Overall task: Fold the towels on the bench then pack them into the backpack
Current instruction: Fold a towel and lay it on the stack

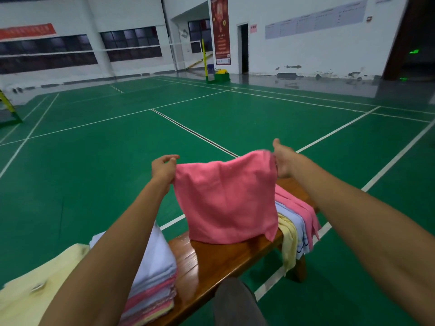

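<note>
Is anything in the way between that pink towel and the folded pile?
Nothing visible. The pink towel hangs over bare bench, and the folded pile sits just beside it; only the left forearm crosses in front.

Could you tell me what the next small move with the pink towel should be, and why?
Probably bring the left hand and right hand together to halve the pink towel: each pinches a top corner, it hangs spread, and its lower edge already touches the bench.

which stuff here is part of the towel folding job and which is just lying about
Part of the job:
pink towel, held up by left hand and right hand
folded stack
unfolded towels draped on the bench

Just lying about:
net post
yellow stand
wall banner
</note>
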